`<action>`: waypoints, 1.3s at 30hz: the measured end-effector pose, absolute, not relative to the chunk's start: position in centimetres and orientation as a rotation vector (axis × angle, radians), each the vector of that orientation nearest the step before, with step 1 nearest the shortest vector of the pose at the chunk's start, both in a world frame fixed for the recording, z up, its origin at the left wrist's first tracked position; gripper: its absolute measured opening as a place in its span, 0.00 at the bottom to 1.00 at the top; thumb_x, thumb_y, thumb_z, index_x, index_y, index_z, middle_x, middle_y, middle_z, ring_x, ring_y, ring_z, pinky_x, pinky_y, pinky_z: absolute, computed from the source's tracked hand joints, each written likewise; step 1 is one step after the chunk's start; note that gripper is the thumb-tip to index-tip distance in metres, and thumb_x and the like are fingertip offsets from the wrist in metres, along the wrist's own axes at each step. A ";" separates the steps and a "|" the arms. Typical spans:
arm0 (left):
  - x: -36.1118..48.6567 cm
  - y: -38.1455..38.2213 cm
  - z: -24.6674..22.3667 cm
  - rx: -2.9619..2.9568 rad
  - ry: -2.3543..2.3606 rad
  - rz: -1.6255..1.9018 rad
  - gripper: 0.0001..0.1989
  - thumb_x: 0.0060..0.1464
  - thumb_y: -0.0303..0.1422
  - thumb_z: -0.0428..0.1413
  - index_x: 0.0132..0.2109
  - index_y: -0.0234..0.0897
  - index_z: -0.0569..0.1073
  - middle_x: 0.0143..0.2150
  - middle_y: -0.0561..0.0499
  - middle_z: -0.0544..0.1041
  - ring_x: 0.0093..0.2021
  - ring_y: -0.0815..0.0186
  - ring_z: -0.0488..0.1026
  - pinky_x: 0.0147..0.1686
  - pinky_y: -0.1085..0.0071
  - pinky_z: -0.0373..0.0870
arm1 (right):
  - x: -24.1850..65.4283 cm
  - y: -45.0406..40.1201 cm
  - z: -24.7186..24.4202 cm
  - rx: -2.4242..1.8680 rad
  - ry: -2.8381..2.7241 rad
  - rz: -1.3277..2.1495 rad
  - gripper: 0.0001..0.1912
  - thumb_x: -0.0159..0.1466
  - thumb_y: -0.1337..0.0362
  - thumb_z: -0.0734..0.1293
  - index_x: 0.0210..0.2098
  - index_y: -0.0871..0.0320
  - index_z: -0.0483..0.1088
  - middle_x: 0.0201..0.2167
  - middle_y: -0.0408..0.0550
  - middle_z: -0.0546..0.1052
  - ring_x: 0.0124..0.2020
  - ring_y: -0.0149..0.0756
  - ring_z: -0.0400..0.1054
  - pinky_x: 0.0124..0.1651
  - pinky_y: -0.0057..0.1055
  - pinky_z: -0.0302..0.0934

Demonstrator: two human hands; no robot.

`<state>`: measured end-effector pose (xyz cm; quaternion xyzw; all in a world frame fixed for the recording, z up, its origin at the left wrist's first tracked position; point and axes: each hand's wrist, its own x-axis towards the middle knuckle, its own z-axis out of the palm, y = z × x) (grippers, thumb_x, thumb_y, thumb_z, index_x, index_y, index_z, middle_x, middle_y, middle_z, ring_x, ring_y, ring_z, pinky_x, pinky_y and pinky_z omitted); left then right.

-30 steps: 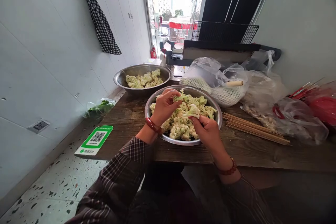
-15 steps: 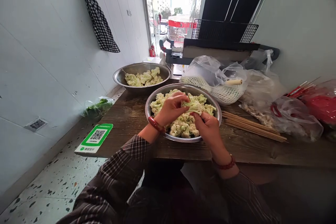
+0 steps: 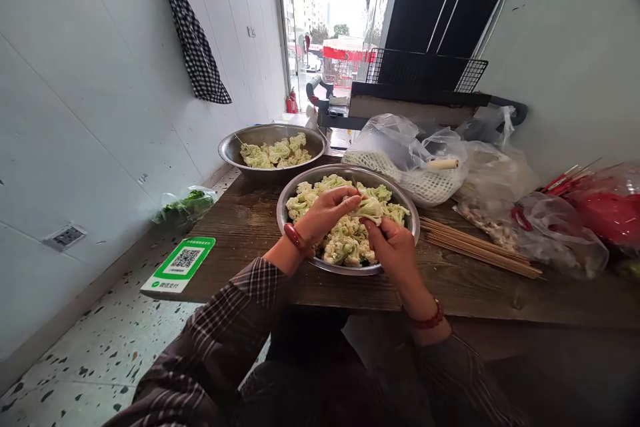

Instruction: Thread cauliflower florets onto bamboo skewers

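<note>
Over the front metal bowl (image 3: 283, 220), heaped with cauliflower pieces (image 3: 345, 247), both my hands are together. My left hand (image 3: 327, 213) is closed, its thumb and fingers pinching at the upper left of a pale green cauliflower floret (image 3: 370, 209). A short, thin dark stick shows just above those fingertips; how it meets the floret is hidden. My right hand (image 3: 393, 248) is closed on the lower side of the same floret, with thumb and fingers pressed together at its stem. Wooden skewers (image 3: 480, 247) lie in a bundle to the right of the bowl.
A second metal bowl (image 3: 227, 150) behind left holds cauliflower with thin sticks in it. Plastic bags (image 3: 390, 137) and a foam net (image 3: 425, 183) crowd the back right. A green QR code card (image 3: 183, 263) lies at the left table edge. Leafy greens (image 3: 187, 205) sit bagged beyond it.
The view has tilted slightly. My left fingers have closed flatter against the floret, and my right hand has shifted a little; both hands stay over the front bowl.
</note>
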<state>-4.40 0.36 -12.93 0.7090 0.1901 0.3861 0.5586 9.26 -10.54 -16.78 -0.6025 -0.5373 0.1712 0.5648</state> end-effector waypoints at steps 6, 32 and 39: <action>-4.2 0.7 -13.3 1.426 0.437 0.945 0.15 0.49 0.43 0.65 0.33 0.35 0.76 0.33 0.52 0.74 0.34 0.69 0.68 0.38 0.70 0.65 | 9.4 -10.4 -17.0 -1.411 -1.349 0.424 0.21 0.68 0.49 0.63 0.25 0.56 0.69 0.17 0.39 0.67 0.20 0.29 0.58 0.24 0.27 0.51; -4.0 1.2 -13.6 1.426 0.558 1.050 0.14 0.58 0.43 0.58 0.42 0.36 0.77 0.40 0.48 0.77 0.36 0.70 0.73 0.39 0.72 0.69 | 9.9 -10.6 -17.3 -1.300 -1.001 0.508 0.20 0.66 0.46 0.64 0.36 0.57 0.74 0.17 0.37 0.63 0.17 0.27 0.53 0.20 0.27 0.49; -4.3 2.7 -14.2 1.496 0.800 1.167 0.08 0.58 0.34 0.56 0.42 0.35 0.75 0.34 0.50 0.76 0.30 0.70 0.72 0.33 0.71 0.69 | 9.8 -10.6 -17.0 -1.250 -0.922 0.544 0.20 0.65 0.46 0.66 0.37 0.58 0.76 0.17 0.37 0.64 0.17 0.26 0.52 0.19 0.26 0.48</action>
